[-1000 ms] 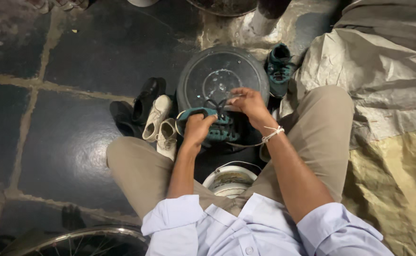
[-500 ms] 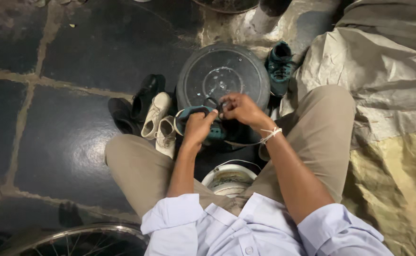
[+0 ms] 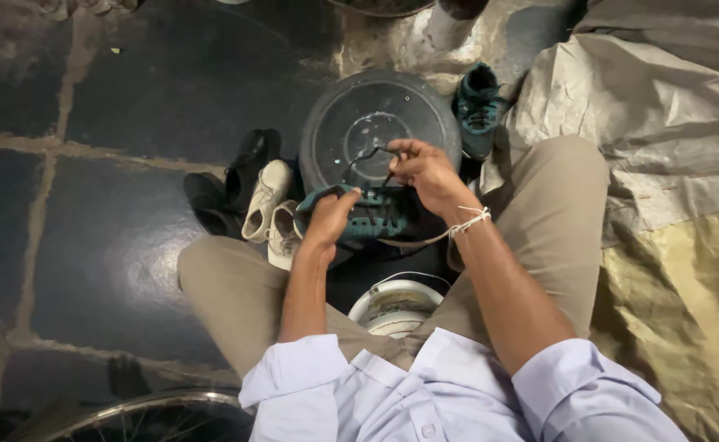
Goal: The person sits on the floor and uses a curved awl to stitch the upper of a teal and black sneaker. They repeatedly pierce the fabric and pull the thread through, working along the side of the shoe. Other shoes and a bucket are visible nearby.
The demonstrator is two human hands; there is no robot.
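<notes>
A teal lace-up shoe [image 3: 376, 219] rests between my knees. My left hand [image 3: 328, 218] grips its toe end and holds it steady. My right hand [image 3: 425, 170] is raised just above the shoe, pinching a dark shoelace [image 3: 368, 154] that loops up from the eyelets. A white string is tied around my right wrist. I sit cross-legged in tan trousers and a light blue shirt.
A round dark basin [image 3: 380, 123] sits beyond the shoe. The matching teal shoe [image 3: 478, 109] stands at its right. A pair of white shoes [image 3: 268, 209] and black shoes [image 3: 228, 182] lie at left. A white bucket [image 3: 394, 307] is between my legs, tarpaulin [image 3: 662, 164] at right, a bicycle wheel [image 3: 146, 417] below.
My right hand has lifted up and away from the shoe, drawing the lace out longer. My left hand stays on the shoe's toe.
</notes>
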